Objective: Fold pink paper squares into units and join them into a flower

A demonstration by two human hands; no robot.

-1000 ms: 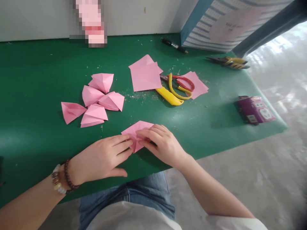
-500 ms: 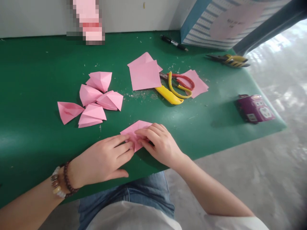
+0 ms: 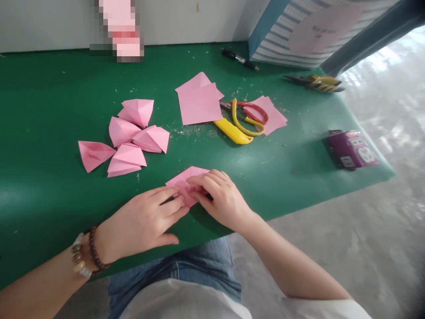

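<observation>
Pink paper (image 3: 185, 175): left fingers (image 3: 168, 194) atop; right fingers (image 3: 206, 182) pinching

Green table (image 3: 282, 190) against a pale wall (image 3: 186, 22), grey floor (image 3: 375, 239) bright at upper right

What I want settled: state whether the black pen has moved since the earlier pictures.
No. The black pen keeps its place beside the striped box; both shift slightly in view together, likely from camera motion.
</observation>
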